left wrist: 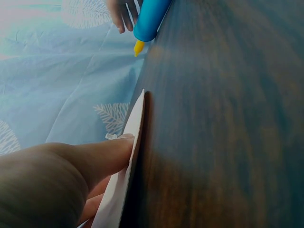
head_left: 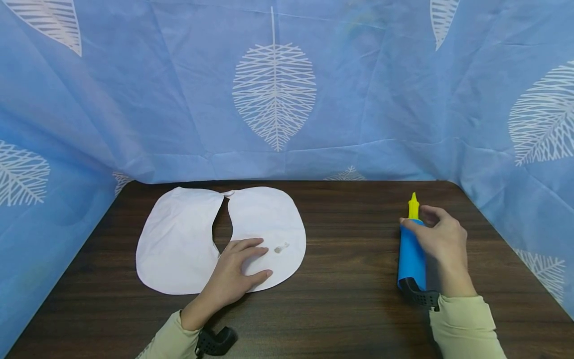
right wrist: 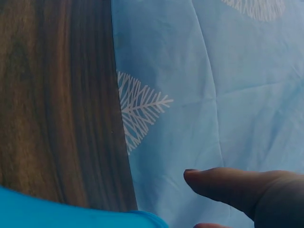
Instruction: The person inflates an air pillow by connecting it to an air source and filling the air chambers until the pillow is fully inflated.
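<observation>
A flat white U-shaped neck pillow, looking deflated, lies at the left of the table, with a small clear valve on its right lobe. My left hand rests on that lobe with fingers spread, and the left wrist view shows the thumb against the white sheet near the valve. At the right lies a blue hand pump with a yellow nozzle that points to the far edge. My right hand is over its nozzle end, fingers bent loosely; in the right wrist view a digit stands apart from the blue barrel.
Dark wood table spans between the pillow and the pump. Blue cloth with white leaf prints hangs behind the table and along both sides. Black wrist straps show at both wrists.
</observation>
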`<state>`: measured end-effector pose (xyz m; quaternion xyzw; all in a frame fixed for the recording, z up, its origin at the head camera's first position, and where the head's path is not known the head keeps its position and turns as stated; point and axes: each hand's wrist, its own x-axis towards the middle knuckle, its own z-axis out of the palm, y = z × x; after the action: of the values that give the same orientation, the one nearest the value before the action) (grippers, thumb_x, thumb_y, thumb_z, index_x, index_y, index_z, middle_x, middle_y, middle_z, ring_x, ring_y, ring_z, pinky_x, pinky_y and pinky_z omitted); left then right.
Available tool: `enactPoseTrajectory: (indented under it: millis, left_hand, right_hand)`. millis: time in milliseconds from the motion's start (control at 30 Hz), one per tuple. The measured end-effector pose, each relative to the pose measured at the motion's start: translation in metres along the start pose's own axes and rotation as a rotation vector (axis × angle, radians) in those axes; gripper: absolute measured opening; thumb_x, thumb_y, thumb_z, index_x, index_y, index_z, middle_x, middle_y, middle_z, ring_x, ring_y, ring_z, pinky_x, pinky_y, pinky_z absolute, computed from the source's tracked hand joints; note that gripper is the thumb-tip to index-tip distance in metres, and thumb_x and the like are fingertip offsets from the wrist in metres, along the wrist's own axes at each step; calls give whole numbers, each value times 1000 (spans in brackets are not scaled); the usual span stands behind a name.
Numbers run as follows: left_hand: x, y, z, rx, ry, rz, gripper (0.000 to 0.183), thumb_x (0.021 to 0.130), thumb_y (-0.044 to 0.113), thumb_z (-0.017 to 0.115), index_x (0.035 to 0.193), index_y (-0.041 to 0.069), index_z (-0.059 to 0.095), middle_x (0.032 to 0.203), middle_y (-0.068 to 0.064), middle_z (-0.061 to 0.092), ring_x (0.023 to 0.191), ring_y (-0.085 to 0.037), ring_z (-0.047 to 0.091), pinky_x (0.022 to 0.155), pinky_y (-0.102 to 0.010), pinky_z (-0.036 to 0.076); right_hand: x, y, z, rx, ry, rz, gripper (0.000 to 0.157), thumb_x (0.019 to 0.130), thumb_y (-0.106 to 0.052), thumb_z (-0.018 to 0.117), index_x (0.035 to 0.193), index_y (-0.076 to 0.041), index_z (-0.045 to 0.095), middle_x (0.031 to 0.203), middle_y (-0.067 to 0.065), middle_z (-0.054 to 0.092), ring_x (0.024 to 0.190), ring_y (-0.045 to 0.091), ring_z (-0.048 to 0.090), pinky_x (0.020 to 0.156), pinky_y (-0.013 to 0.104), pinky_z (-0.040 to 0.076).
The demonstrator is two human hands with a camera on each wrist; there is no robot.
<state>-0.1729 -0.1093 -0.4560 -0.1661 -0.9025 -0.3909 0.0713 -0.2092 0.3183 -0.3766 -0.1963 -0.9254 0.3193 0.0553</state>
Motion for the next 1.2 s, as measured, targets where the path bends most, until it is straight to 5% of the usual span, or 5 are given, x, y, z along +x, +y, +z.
enactPoseTrajectory:
  millis: [333, 833, 1200]
  left_hand:
    - [0, 0, -1, 0, -2, 5, 42, 84, 21, 93, 123, 11, 81, 144, -6, 70, 135, -33, 58, 112, -63, 46]
    - [0, 1, -1, 3, -6, 3, 42, 84, 20, 93, 124, 11, 81, 145, -6, 70, 135, -33, 58, 112, -62, 47]
    - [0, 1, 0, 8, -1, 3, 43, 84, 20, 93, 124, 12, 81, 145, -6, 70, 135, -32, 58, 111, -62, 47]
  right_hand:
    - [3, 4, 5, -91, -16, 15, 78, 101, -37, 70, 159, 7, 41, 155, 40, 46, 128, 56, 46, 95, 66, 49]
    - [3, 7, 4, -120, -40, -74, 70, 96, -17, 72, 156, 7, 46, 151, 40, 49, 124, 58, 45, 93, 67, 47]
    - [1, 9, 0, -116, -102, -131, 60, 95, -11, 58, 153, 5, 51, 143, 39, 57, 112, 54, 54, 87, 59, 51]
